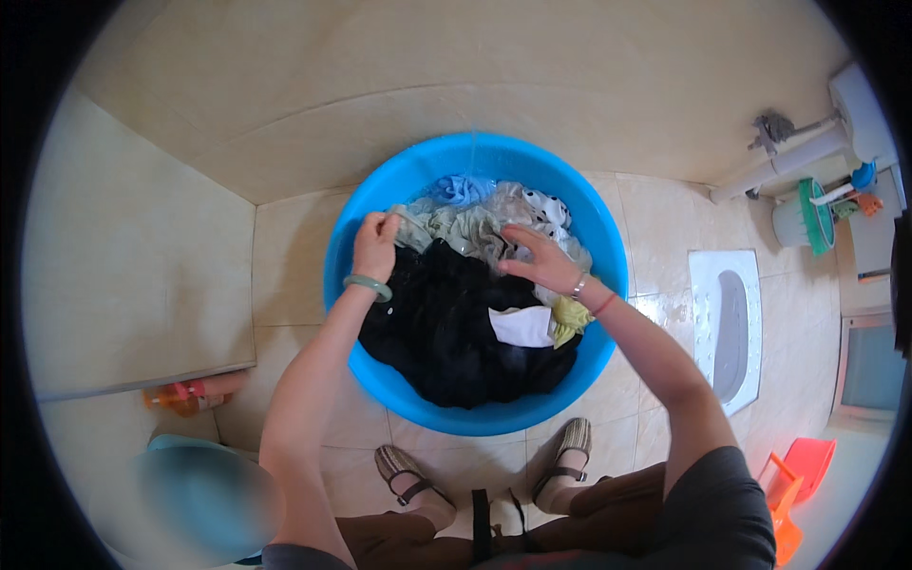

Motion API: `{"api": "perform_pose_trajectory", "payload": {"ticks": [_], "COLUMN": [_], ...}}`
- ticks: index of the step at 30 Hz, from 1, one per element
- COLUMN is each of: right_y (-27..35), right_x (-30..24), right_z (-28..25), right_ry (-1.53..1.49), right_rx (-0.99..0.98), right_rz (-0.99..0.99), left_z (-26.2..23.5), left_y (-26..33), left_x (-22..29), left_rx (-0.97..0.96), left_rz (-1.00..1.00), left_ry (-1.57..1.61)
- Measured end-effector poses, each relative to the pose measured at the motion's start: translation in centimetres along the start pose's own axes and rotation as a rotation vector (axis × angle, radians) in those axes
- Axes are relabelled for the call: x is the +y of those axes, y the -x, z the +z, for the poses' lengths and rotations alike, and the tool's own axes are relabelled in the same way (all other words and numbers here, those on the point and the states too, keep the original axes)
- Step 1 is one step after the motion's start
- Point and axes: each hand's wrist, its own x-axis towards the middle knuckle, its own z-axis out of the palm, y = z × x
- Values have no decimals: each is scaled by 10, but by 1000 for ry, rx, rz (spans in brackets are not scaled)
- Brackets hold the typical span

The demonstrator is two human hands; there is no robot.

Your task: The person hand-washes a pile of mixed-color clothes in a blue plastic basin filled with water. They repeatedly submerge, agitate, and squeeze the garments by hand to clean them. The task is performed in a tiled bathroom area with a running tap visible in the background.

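Sandalled feet [494, 475] stand on the tiled floor [285, 256] just short of a blue basin [608, 247] packed with laundry. Left hand [375, 249]: fingers closed, pinching a fold of pale grey-green cloth [465, 233] at the basin's left rim; a green bangle sits on that wrist. Right hand [541, 261]: fingers spread and laid flat on the cloth, clamped on nothing. Below both hands lies a black garment [437, 323] filling most of the basin; below the right wrist, a white piece [522, 326] and a yellow scrap [568, 318]; beyond the fingers, a blue piece [461, 190] and a white piece with dark spots [549, 204]. Judgement: the step in hand appears to be sorting or working the pale cloth loose from the heap. The next move likely calls for the right hand to close on the same cloth and lift it clear of the black garment without dragging neighbours along. Packaging: an orange bottle [180, 397] lies on its side on the floor, well to the left of the left hand; any label cannot be made out. An orange dustpan-shaped item [793, 484] stands far to the right. No signs visible.
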Motion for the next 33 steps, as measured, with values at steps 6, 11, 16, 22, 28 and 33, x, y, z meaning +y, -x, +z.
{"api": "perform_pose_trajectory", "payload": {"ticks": [6, 11, 16, 22, 28, 33], "right_y": [65, 70, 59, 62, 22, -8], "right_x": [-80, -80, -123, -111, -93, -47], "right_z": [-26, -11, -29, -8, -3, 20], "right_ry": [238, 57, -165, 366, 12, 552], "right_rx": [-187, -100, -13, -212, 85, 116], "right_rz": [-228, -91, 26, -151, -135, 16], "left_z": [-52, -54, -63, -31, -12, 21], "left_y": [19, 38, 46, 82, 63, 51], "left_x": [128, 182, 149, 57, 40, 66], "left_rx": [93, -124, -335, -534, -210, -272], "left_rz": [93, 254, 211, 114, -1, -177], "left_ry": [461, 486, 134, -623, -594, -726]}}
